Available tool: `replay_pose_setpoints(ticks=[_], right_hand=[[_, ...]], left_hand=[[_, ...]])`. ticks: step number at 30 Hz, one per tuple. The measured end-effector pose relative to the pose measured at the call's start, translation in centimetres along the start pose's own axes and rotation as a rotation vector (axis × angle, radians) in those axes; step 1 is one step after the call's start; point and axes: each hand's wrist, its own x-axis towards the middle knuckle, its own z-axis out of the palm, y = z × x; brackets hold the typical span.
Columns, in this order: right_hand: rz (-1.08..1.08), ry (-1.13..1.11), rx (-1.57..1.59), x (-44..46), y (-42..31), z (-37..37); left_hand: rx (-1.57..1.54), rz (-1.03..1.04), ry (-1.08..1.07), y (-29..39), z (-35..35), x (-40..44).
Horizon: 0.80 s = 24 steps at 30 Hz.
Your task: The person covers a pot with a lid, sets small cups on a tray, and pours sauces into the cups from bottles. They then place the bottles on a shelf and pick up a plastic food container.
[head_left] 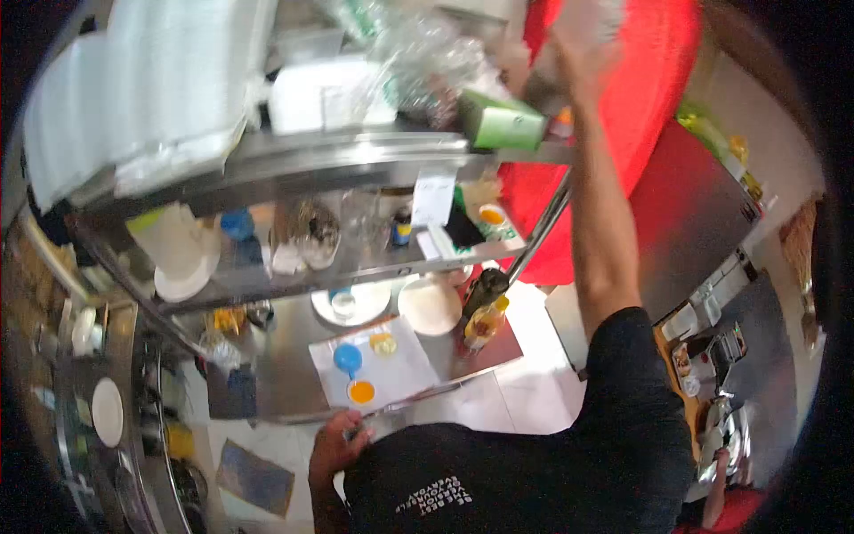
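At the counter's front edge, my left hand (342, 442) is loosely curled with its fingers a little apart and nothing visible in it. Just beyond it, a white sheet (405, 360) bears a small bowl of orange contents (360, 392), a blue round item (348, 360) and a pale yellow item (382, 344). My right arm stretches up past the shelf's right side. Smeared by motion, my right hand (583, 44) is over the red fabric (649, 80), right of a green box (505, 123) and clear plastic bags (427, 62); its fingers cannot be made out.
A metal shelf (356, 158) carries stacked white containers (178, 80). Beneath stand white plates (431, 305) and a yellow-capped bottle (485, 323). A metal rack with a plate (108, 412) is at left. Another person's red-sleeved arm (717, 498) shows at lower right.
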Motion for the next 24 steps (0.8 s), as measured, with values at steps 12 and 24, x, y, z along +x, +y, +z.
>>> replay_pose_setpoints(ticks=[12, 24], right_hand=[[0.248, -0.279, 0.435, -1.7, -6.6, -24.8], [1.044, -0.283, 0.036, -15.8, -24.6, -45.6]], left_hand=[[-0.066, -0.028, 0.247, -4.8, -2.2, 10.5], [0.605, -0.389, -0.055, -11.4, 3.0, 34.1]])
